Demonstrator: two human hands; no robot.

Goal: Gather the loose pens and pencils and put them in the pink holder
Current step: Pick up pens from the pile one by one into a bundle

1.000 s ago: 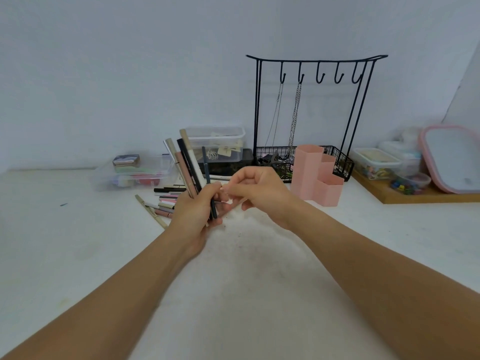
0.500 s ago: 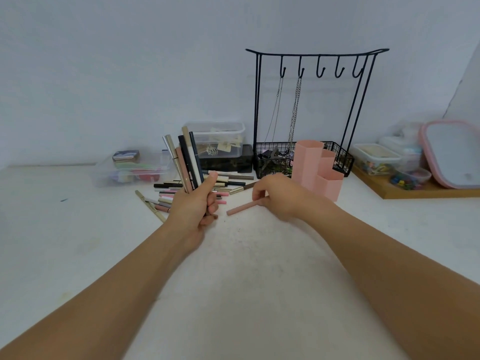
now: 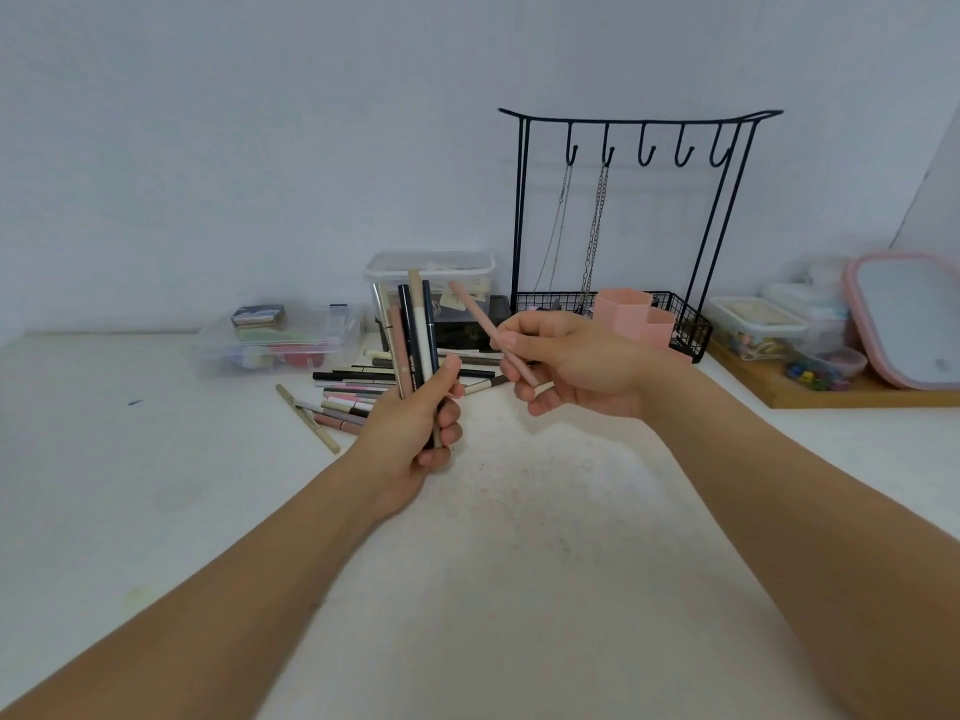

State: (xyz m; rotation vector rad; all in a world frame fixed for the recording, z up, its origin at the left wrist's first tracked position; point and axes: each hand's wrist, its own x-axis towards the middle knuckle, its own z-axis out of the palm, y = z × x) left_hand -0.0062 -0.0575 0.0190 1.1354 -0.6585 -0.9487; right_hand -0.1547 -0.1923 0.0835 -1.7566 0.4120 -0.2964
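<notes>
My left hand [image 3: 415,433] grips an upright bundle of pens [image 3: 413,340], black, pink, beige and white, above the white table. My right hand [image 3: 576,363] holds a single pink pencil [image 3: 475,317] tilted up to the left, its tip close to the bundle. Behind both hands a pile of loose pens and pencils [image 3: 358,394] lies on the table. The pink holder [image 3: 641,319] stands upright just behind my right hand, partly hidden by it.
A black wire rack [image 3: 628,210] with hooks, chains and a basket stands behind the holder. Clear plastic boxes [image 3: 280,340] sit at the back left and centre. A wooden tray [image 3: 831,392] with small containers and a pink-rimmed lid is at the right.
My right hand lifted the pink pencil off the table and brought it up toward the bundle in my left hand. The left hand stayed about where it was.
</notes>
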